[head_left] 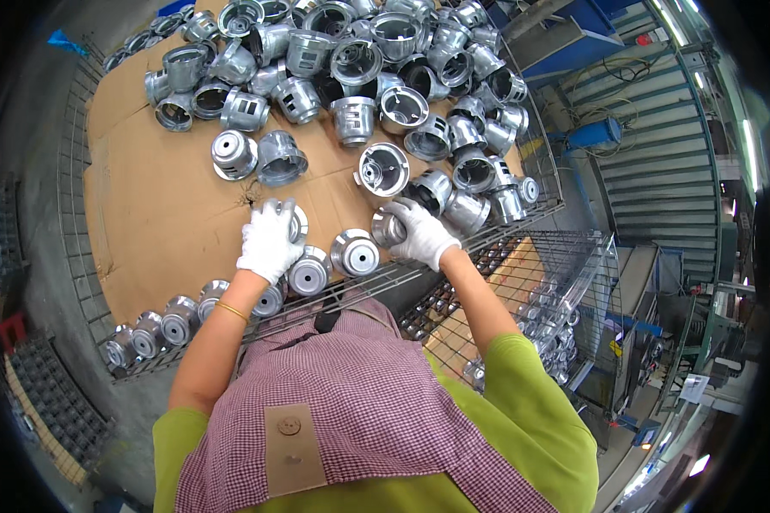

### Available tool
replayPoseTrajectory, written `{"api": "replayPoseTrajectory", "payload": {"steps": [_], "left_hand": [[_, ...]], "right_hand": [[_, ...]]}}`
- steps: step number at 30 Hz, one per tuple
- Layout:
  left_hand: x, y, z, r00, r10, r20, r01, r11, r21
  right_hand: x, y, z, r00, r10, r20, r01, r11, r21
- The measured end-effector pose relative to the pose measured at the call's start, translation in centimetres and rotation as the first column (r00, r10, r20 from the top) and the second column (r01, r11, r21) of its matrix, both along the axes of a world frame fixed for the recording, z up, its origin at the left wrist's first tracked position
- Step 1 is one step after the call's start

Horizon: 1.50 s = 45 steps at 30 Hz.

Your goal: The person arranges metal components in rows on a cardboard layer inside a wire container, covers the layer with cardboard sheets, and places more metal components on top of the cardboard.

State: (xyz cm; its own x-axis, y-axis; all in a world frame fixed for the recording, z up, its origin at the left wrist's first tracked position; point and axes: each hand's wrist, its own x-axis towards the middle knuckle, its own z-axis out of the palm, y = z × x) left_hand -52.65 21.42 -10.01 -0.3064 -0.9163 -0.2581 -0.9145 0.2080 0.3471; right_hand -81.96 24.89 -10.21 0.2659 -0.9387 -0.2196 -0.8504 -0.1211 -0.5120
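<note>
Both my hands wear white gloves. My left hand (269, 241) is closed round a silvery metal housing (299, 225), which shows only partly at the right of the fingers. My right hand (421, 234) grips another cup-shaped metal housing (387, 227), its fingers curled over the top and side. Between the hands, nearer to me, stand a housing with a dark centre hole (356, 254) and a similar housing (309, 272). A row of such housings (180, 321) runs left along the near edge of the cardboard sheet (162, 222). Just beyond my right hand, an open-mouthed housing (383, 170) faces up.
A heap of loose metal housings (355, 64) covers the far part of the cardboard. Wire mesh sides (77, 248) surround it. At the right stands a wire basket (565, 265) with more metal parts. A blue cylinder (595, 134) lies farther right; at lower left are stacked dark parts (60, 402).
</note>
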Motion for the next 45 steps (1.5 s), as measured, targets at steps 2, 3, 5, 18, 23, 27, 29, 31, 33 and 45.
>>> {"api": "replayPoseTrajectory", "payload": {"steps": [2,3,5,18,23,27,29,31,33,45], "left_hand": [[-0.2,0.1,0.0,1.0,-0.011,0.008,0.011,1.0,0.0],[0.1,0.2,0.1,1.0,-0.01,0.012,0.01,1.0,-0.006],[0.1,0.1,-0.1,1.0,-0.013,0.004,0.014,1.0,-0.022],[-6.6,-1.0,4.9,0.943,-0.277,-0.186,0.22,0.936,-0.276],[-21.3,-3.9,3.3,0.828,-0.523,-0.203,0.454,0.837,-0.304],[-26.0,-7.5,0.4,0.912,-0.39,-0.124,0.409,0.884,0.226],[-25.6,-8.9,0.2,0.936,-0.317,-0.151,0.351,0.839,0.416],[-25.8,-10.0,-0.3,0.94,-0.311,-0.143,0.342,0.83,0.44],[-25.1,-10.7,0.9,0.94,-0.308,-0.15,0.341,0.799,0.495],[-15.3,-11.1,1.7,0.572,0.188,-0.798,0.235,0.895,0.379]], "right_hand": [[0.3,0.0,1.1,0.998,0.011,-0.057,-0.003,0.991,0.133],[0.3,-0.2,1.5,0.996,0.039,-0.076,-0.018,0.967,0.254],[0.1,-0.3,1.6,0.991,0.08,-0.109,-0.042,0.948,0.316],[-9.5,-2.7,5.5,0.755,-0.102,-0.647,0.316,0.922,0.224],[-8.8,-3.5,1.0,0.721,-0.079,-0.688,0.24,0.96,0.142],[-10.1,-4.4,2.1,0.845,-0.157,-0.511,0.298,0.932,0.205],[-12.2,-3.3,1.3,0.92,-0.308,-0.241,0.363,0.901,0.239],[-14.1,-2.1,-0.4,0.927,-0.373,-0.018,0.362,0.886,0.29],[-14.1,-2.1,0.3,0.873,-0.423,0.244,0.331,0.879,0.343],[-9.4,-3.1,0.0,0.962,-0.218,0.167,0.221,0.975,-0.002]]}}
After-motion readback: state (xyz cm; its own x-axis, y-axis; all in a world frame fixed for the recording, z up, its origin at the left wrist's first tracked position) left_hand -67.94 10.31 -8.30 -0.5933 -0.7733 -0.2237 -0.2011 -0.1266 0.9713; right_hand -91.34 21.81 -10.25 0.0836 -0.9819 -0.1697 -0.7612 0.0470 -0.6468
